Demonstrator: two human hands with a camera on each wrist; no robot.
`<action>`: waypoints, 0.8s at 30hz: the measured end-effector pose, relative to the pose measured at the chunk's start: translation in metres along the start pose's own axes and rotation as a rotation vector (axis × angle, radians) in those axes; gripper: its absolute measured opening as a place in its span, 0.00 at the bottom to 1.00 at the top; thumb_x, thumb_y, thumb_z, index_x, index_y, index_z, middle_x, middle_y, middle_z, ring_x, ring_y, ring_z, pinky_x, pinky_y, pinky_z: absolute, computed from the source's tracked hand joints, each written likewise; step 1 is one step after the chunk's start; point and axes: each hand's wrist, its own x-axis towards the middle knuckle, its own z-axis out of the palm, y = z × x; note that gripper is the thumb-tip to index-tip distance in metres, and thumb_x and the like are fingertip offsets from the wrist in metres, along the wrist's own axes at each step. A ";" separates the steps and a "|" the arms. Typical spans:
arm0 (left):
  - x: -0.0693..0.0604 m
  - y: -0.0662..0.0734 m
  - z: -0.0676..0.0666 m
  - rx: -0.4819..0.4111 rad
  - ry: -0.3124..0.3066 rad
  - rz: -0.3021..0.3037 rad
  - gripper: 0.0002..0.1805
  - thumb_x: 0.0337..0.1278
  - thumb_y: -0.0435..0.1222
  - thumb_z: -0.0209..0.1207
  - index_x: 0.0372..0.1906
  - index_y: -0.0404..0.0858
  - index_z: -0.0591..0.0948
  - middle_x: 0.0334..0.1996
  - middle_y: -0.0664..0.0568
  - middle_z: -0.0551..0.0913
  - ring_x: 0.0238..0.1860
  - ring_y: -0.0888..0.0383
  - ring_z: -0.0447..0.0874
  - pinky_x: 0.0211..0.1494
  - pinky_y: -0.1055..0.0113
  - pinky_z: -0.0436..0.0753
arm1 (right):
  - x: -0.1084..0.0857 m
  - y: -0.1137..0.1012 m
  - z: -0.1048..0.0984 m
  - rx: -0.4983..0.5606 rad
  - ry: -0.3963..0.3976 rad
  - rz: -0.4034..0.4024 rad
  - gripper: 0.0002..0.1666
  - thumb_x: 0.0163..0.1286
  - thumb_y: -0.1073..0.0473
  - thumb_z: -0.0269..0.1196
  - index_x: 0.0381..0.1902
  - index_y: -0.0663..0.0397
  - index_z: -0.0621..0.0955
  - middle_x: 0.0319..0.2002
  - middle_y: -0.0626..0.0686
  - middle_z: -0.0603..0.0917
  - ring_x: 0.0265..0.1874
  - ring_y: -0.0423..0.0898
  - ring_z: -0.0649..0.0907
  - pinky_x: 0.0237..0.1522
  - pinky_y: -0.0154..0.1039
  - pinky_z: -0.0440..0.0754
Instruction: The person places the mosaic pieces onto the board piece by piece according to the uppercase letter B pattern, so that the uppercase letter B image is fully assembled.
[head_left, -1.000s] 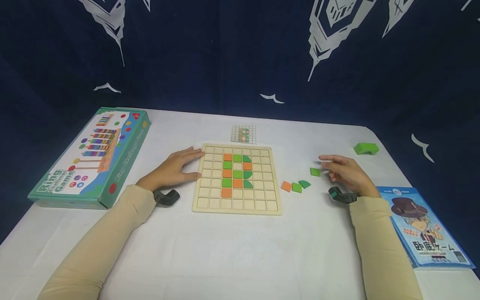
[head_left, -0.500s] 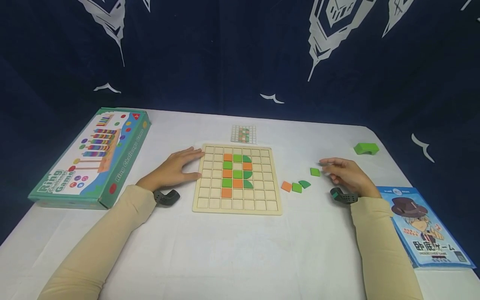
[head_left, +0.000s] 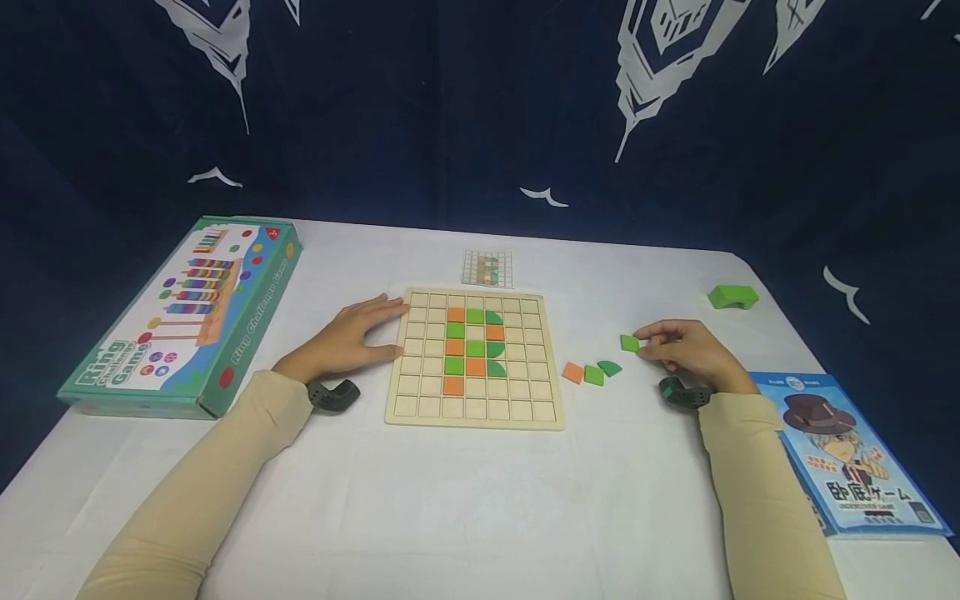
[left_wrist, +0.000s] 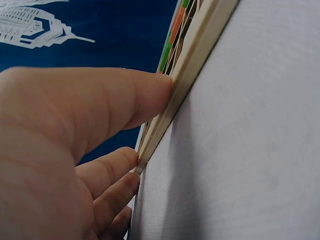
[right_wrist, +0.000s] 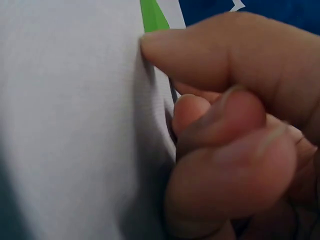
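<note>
A wooden grid board (head_left: 420, 407) lies mid-table, with orange and green tiles set in some of its squares. My left hand (head_left: 348, 337) rests beside it, thumb and fingertips touching its left edge; the left wrist view shows the thumb (left_wrist: 125, 95) against the board's side. To the right, my right hand (head_left: 686, 348) pinches the right edge of a green square tile (head_left: 629, 342) between thumb and forefinger. The right wrist view shows the thumb tip at the tile (right_wrist: 154, 17), its other fingers curled. Nearer the board lie an orange square tile (head_left: 573, 372), another green square (head_left: 593, 376) and a dark green quarter-round tile (head_left: 610, 367).
A small pattern card (head_left: 487, 268) lies behind the board. The green game box (head_left: 180, 317) stands at the left, a blue game box (head_left: 855, 458) at the right under the right sleeve's side. A green arch block (head_left: 732, 297) sits at the back right.
My right hand has moved slightly left, and its thumb and forefinger have come onto the green square tile. The left hand and the board stay where they were.
</note>
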 end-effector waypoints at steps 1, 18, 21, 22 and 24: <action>0.000 0.000 0.000 0.000 0.001 0.000 0.43 0.71 0.46 0.65 0.85 0.38 0.65 0.86 0.40 0.58 0.88 0.39 0.45 0.86 0.35 0.45 | 0.000 0.000 0.000 -0.003 0.002 -0.003 0.30 0.72 0.65 0.71 0.67 0.76 0.78 0.32 0.46 0.79 0.23 0.40 0.75 0.29 0.33 0.76; 0.002 -0.001 0.001 0.002 0.002 -0.004 0.43 0.71 0.47 0.65 0.85 0.39 0.65 0.86 0.42 0.59 0.88 0.39 0.45 0.86 0.34 0.45 | 0.001 -0.005 0.007 -0.028 0.056 -0.031 0.25 0.73 0.63 0.71 0.62 0.74 0.81 0.35 0.49 0.82 0.23 0.41 0.77 0.26 0.33 0.77; 0.002 -0.001 0.001 0.005 0.002 -0.002 0.43 0.71 0.47 0.65 0.85 0.38 0.65 0.86 0.41 0.59 0.88 0.39 0.45 0.86 0.34 0.45 | 0.002 -0.009 0.009 -0.022 0.058 -0.044 0.24 0.74 0.63 0.71 0.62 0.73 0.80 0.37 0.50 0.85 0.24 0.41 0.77 0.26 0.33 0.78; 0.002 -0.001 0.001 0.005 0.002 -0.002 0.43 0.71 0.47 0.65 0.85 0.38 0.65 0.86 0.41 0.59 0.88 0.39 0.45 0.86 0.34 0.45 | 0.003 -0.010 0.010 -0.018 0.055 -0.054 0.24 0.74 0.63 0.71 0.61 0.73 0.80 0.38 0.50 0.86 0.24 0.41 0.78 0.26 0.33 0.79; 0.002 -0.001 0.000 0.007 0.003 0.003 0.43 0.71 0.46 0.66 0.85 0.38 0.65 0.86 0.41 0.59 0.88 0.39 0.46 0.86 0.35 0.45 | 0.003 -0.013 0.011 -0.006 0.050 -0.074 0.24 0.74 0.64 0.71 0.61 0.73 0.80 0.39 0.52 0.88 0.24 0.41 0.79 0.27 0.33 0.80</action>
